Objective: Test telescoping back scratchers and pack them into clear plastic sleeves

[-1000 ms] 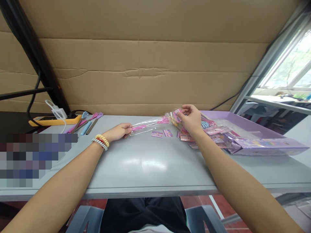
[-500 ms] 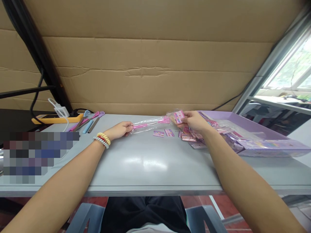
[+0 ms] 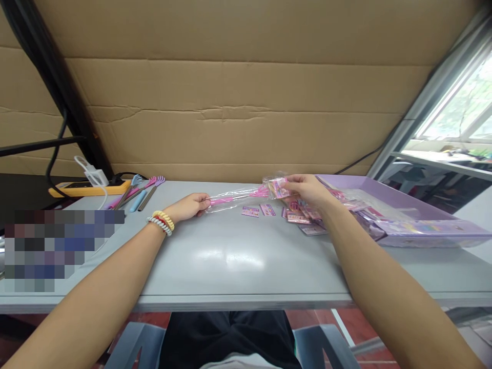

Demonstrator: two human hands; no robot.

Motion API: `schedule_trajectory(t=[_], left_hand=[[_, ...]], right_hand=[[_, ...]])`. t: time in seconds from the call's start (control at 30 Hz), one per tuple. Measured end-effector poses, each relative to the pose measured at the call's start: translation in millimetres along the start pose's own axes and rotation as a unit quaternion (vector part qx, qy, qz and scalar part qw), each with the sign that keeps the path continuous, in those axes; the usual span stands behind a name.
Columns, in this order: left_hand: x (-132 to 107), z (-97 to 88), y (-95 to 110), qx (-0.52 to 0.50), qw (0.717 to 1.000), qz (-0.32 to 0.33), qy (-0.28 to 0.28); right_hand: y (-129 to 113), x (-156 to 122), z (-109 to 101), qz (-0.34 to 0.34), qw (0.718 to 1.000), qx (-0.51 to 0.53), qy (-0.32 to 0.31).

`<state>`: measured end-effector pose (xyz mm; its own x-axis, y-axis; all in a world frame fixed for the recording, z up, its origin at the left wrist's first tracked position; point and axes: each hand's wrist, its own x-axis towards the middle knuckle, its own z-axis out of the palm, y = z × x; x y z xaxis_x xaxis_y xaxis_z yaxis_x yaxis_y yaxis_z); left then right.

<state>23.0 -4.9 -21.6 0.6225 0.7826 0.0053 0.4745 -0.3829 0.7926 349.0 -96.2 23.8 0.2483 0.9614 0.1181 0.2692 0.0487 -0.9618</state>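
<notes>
My left hand (image 3: 190,206) is closed on one end of a long clear plastic bag (image 3: 234,198) with a pink stick-like toy inside. At the bag's other end my right hand (image 3: 307,188) pinches a small pink printed card (image 3: 280,187) against its opening. Two small pink cards (image 3: 257,210) lie flat on the grey table (image 3: 230,261) just below the bag. More pink cards in clear wrappers (image 3: 303,218) are piled beside my right wrist.
A purple tray (image 3: 415,225) with wrapped items sits at the right. Several pink, blue and purple stick toys (image 3: 138,192) lie at the left by a yellow power strip (image 3: 90,188) with a white plug. A cardboard wall stands behind the table.
My right hand has dropped lower and brought the pink card against the bag's open end. The left hand has stayed in place holding the bag.
</notes>
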Motion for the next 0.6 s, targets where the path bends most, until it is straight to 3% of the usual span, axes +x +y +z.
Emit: schedule_trajectory(t=[0.23, 0.6], left_hand=[[0.4, -0.6, -0.5, 0.008, 1.000, -0.006, 0.001], [-1.1, 0.5, 2.7, 0.005, 1.000, -0.005, -0.009]], right_hand=[[2.7, 1.8, -2.1, -0.006, 1.000, 0.006, -0.015], [-6.6, -7.1, 7.7, -0.018, 0.996, -0.033, 0.085]])
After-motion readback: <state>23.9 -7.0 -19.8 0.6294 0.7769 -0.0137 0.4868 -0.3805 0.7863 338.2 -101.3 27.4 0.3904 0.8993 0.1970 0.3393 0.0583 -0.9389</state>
